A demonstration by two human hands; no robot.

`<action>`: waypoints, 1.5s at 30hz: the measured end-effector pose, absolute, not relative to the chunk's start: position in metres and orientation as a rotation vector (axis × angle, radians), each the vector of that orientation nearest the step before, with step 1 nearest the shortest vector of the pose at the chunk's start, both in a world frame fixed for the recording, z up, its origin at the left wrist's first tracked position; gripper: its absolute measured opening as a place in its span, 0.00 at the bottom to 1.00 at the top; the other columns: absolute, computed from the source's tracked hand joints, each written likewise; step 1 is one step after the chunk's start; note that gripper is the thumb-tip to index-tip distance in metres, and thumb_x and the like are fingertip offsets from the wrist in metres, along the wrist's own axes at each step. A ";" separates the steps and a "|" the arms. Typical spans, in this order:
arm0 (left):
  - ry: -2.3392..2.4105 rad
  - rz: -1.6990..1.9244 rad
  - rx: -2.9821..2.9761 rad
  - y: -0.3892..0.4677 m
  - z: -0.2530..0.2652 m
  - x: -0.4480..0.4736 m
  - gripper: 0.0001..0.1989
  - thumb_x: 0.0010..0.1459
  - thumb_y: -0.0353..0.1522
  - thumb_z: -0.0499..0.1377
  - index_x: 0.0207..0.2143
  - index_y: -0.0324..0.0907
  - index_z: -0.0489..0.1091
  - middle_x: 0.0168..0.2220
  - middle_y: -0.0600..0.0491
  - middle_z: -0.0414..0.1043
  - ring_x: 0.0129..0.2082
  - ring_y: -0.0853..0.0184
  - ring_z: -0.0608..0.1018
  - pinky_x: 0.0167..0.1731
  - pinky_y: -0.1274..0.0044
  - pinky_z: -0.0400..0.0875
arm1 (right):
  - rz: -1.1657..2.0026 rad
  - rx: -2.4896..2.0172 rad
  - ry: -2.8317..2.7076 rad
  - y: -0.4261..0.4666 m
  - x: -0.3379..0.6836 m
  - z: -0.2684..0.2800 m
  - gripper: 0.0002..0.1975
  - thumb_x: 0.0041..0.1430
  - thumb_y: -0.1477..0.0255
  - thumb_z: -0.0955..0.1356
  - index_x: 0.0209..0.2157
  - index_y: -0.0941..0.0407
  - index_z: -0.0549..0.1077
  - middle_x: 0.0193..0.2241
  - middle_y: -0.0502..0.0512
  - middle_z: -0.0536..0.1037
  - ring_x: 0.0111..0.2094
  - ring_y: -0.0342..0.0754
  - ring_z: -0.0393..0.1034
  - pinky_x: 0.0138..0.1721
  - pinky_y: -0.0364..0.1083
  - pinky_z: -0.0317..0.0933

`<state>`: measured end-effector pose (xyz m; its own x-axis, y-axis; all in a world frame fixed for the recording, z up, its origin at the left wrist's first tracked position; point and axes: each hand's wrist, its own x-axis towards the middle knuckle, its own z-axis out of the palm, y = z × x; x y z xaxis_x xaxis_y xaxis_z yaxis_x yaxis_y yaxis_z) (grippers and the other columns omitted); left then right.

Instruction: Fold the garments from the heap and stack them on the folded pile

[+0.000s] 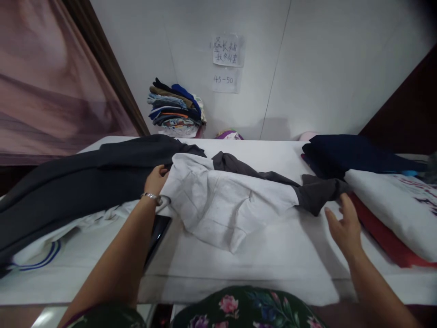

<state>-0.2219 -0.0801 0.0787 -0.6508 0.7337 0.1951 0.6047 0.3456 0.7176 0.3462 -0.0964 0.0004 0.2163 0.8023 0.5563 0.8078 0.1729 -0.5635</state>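
Observation:
A long-sleeved top with a white body and dark grey sleeves lies crumpled across the middle of the white table. My left hand is at its left edge, fingers curled and closed on the cloth; part of the grip is hidden. A bracelet circles that wrist. One dark grey sleeve stretches to the right. By its cuff is my right hand, thumb and fingers apart, with the fingertips close to or touching the cloth.
Dark garments cover the table's left side, above a white garment with blue stripes. A black flat device lies beside my left forearm. Folded navy, white and red clothes sit right. A clothes stack stands behind.

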 end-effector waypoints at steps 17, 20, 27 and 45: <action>1.903 0.716 1.942 -0.264 -0.010 -0.039 0.31 0.49 0.37 0.62 0.58 0.47 0.63 0.58 0.47 0.66 0.56 0.55 0.69 0.54 0.64 0.66 | -0.098 -1.403 -2.286 -0.048 0.277 -0.006 0.31 0.52 0.77 0.63 0.60 0.53 0.63 0.60 0.63 0.63 0.62 0.62 0.53 0.56 0.64 0.51; 1.930 0.660 1.934 -0.252 -0.004 -0.028 0.37 0.49 0.36 0.62 0.62 0.46 0.57 0.62 0.46 0.60 0.60 0.56 0.64 0.57 0.63 0.63 | 0.215 -1.325 -2.212 -0.043 0.272 0.011 0.20 0.56 0.74 0.61 0.48 0.54 0.74 0.43 0.59 0.78 0.46 0.57 0.70 0.50 0.58 0.59; 1.860 0.649 1.935 -0.240 -0.002 -0.013 0.30 0.51 0.28 0.56 0.58 0.46 0.62 0.59 0.47 0.64 0.56 0.60 0.69 0.52 0.69 0.67 | 0.618 -1.126 -1.736 -0.109 0.270 0.073 0.16 0.58 0.58 0.64 0.37 0.53 0.78 0.27 0.53 0.76 0.31 0.50 0.69 0.31 0.45 0.62; 1.531 1.968 1.005 -0.286 0.058 -0.078 0.07 0.49 0.35 0.59 0.32 0.45 0.73 0.37 0.52 0.76 0.39 0.59 0.76 0.42 0.69 0.72 | 1.344 -0.985 -2.145 -0.072 0.246 0.074 0.26 0.56 0.59 0.67 0.56 0.50 0.67 0.50 0.57 0.74 0.53 0.55 0.67 0.55 0.57 0.59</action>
